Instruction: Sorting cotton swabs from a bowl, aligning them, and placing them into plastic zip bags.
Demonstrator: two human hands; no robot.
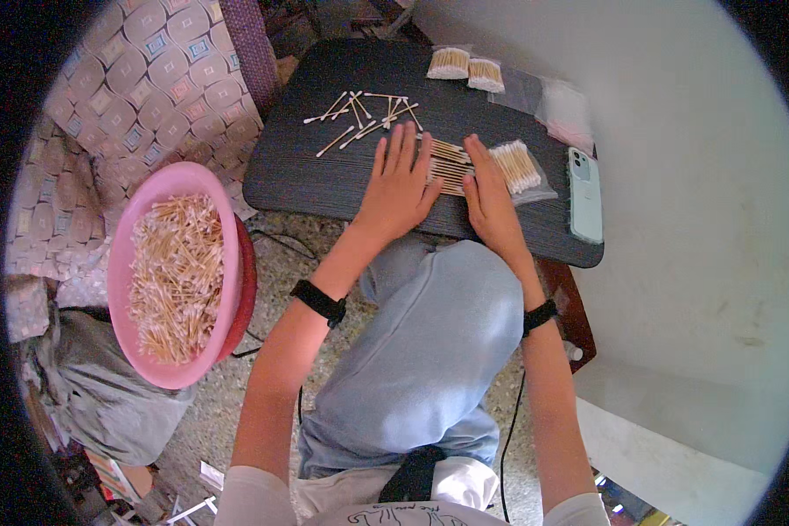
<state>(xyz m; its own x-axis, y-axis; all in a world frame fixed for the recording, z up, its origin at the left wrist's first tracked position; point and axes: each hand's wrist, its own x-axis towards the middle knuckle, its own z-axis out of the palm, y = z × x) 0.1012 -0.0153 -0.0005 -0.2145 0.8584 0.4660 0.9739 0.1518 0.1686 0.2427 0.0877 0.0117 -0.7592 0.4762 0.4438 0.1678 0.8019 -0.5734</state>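
Observation:
On the black table (298, 180), several wooden-stick cotton swabs (449, 165) lie side by side in a flat row. My left hand (399, 182) rests along the row's left ends, palm down, fingers stretched out. At the right ends lies my right hand (493, 200), also flat with straight fingers and tilted inward. Both hands touch or nearly touch the swab tips, and neither grasps anything. Loose swabs (361, 114) are scattered crosswise beyond my left fingertips. Just right of my right hand sits a clear bag packed with swabs (517, 167).
Two more filled swab bags (449, 63) stand at the far edge, beside flat clear bags (565, 110). A pale phone (585, 195) lies at the table's right edge, near the wall (701, 193). To my left, a pink basin (123, 289) holds a heap of swabs.

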